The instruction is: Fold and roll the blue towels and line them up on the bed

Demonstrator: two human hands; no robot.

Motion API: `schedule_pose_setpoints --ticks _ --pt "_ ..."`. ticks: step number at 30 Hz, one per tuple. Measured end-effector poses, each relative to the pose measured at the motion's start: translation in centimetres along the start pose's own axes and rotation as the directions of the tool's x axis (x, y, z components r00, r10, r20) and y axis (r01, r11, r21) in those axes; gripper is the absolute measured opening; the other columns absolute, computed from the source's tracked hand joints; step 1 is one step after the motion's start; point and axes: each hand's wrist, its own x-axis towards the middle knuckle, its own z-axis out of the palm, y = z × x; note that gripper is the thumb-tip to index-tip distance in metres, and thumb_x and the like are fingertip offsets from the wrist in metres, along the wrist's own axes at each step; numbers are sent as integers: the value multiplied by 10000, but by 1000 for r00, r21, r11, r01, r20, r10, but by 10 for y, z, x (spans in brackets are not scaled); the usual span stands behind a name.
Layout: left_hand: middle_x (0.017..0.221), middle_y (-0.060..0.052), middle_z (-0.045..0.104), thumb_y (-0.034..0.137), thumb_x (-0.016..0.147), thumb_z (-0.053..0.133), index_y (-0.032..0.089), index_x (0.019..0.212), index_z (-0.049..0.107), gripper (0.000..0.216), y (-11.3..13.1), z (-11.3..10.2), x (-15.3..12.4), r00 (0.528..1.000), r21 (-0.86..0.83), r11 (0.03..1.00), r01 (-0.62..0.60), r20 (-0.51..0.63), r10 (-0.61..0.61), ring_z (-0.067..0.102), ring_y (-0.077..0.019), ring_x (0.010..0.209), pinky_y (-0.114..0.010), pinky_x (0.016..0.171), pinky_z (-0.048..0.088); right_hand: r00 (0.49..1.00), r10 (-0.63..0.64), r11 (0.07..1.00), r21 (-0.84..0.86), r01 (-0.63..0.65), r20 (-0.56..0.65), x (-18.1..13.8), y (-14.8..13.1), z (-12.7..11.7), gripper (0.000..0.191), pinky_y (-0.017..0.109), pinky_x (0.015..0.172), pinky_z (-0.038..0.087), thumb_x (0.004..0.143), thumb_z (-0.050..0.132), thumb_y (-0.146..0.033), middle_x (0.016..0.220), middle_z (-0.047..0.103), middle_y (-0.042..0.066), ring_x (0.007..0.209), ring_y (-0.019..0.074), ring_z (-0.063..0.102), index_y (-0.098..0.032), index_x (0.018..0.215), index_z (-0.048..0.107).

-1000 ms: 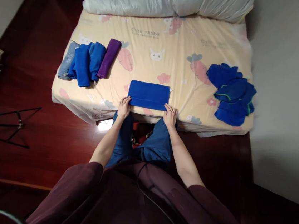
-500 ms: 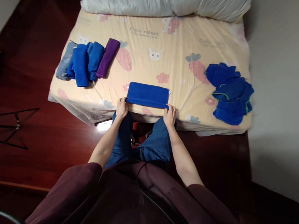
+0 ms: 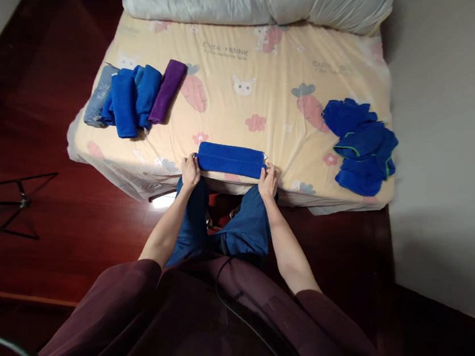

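The folded blue terry towel [image 3: 230, 160] lies at the near edge of the carrot-print yellow bed sheet [image 3: 245, 110]. It forms a narrow band whose long axis runs left to right, with one end pointing to each side of the bed. The left hand [image 3: 190, 171] is pinched on its left end and the right hand [image 3: 268, 181] on its right end. To fold it well, I judge both ends should travel together, with the edges level and the layers smoothed flat.

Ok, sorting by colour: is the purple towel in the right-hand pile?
No, the purple towel lies beside the folded towels at the left.
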Motion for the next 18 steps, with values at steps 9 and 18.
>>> schedule_pose_setpoints --ticks 9,18 --pt "1259 -171 677 438 1089 225 187 1341 601 517 2 -1 1 1000 -14 1000 -11 19 12 566 -334 1219 -524 1105 427 997 49 998 -46 -47 54 0 -5 -3 446 398 948 539 1090 340 -415 1124 706 136 1032 281 687 -195 1442 503" --pt "1411 -176 577 376 1074 335 173 1434 551 467 6 -10 -6 992 36 992 -118 -39 119 509 -310 1338 -477 1170 393 992 -82 996 -31 79 -94 -2 -10 -9 443 516 1139 421 1066 357 -399 1261 634 192 1263 327 555 -158 1353 594"
